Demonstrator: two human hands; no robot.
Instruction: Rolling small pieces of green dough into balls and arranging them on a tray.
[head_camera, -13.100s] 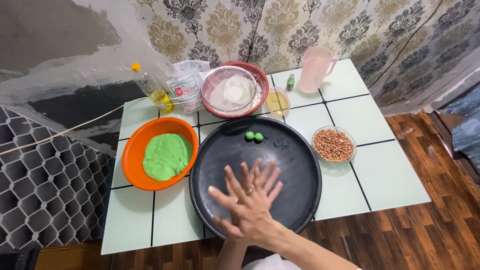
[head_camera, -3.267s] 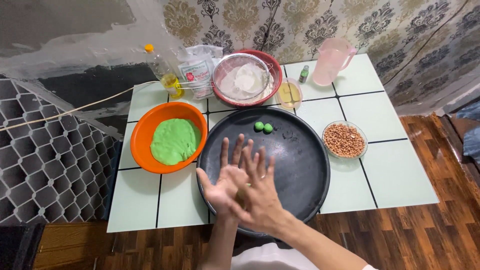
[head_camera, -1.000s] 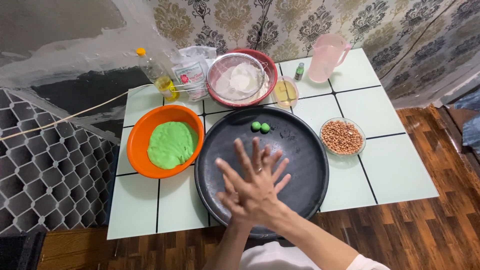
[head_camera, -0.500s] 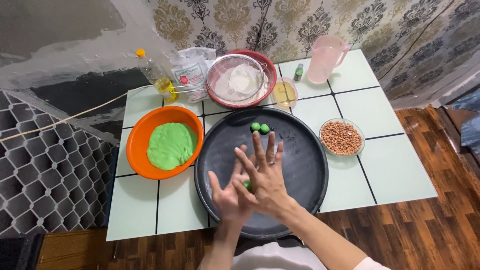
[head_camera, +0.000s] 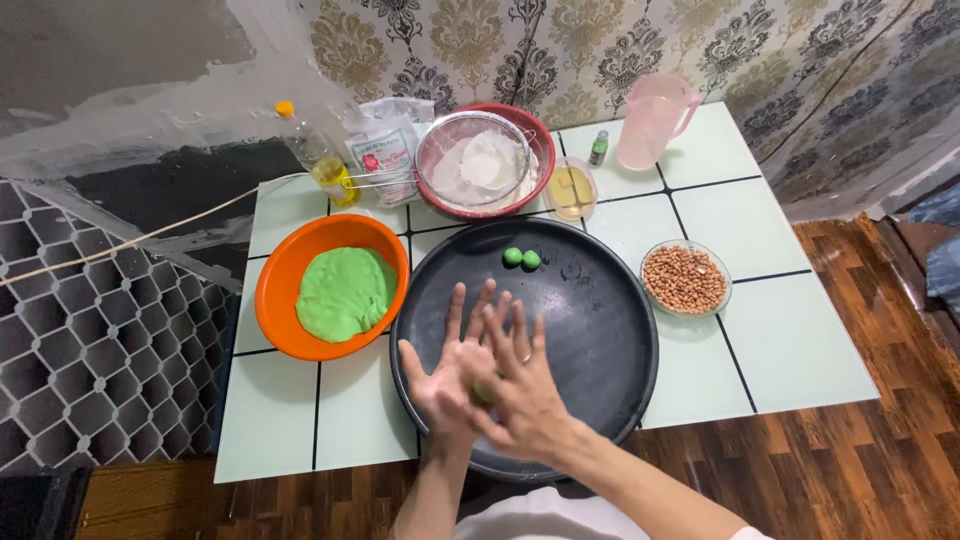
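Observation:
Both hands hover over the near part of a large round black tray (head_camera: 600, 330). My left hand (head_camera: 440, 375) lies palm up beneath my right hand (head_camera: 515, 385), which is laid across it with fingers spread. A small piece of green dough (head_camera: 484, 392) shows between the two palms. Two small green dough balls (head_camera: 522, 258) sit side by side at the far edge of the tray. An orange bowl (head_camera: 290, 270) holding a mound of green dough (head_camera: 345, 292) stands left of the tray.
A glass bowl of peanuts (head_camera: 685, 278) sits right of the tray. At the back are a red bowl with a sieve of flour (head_camera: 485, 160), an oil bottle (head_camera: 315, 155), a bag (head_camera: 385, 150), a small cup (head_camera: 572, 188), a tiny bottle (head_camera: 598, 148) and a pink jug (head_camera: 652, 122).
My palms have kept sliding over each other with the dough piece between them; the right hand now lies further across the left. The items on the table stay put.

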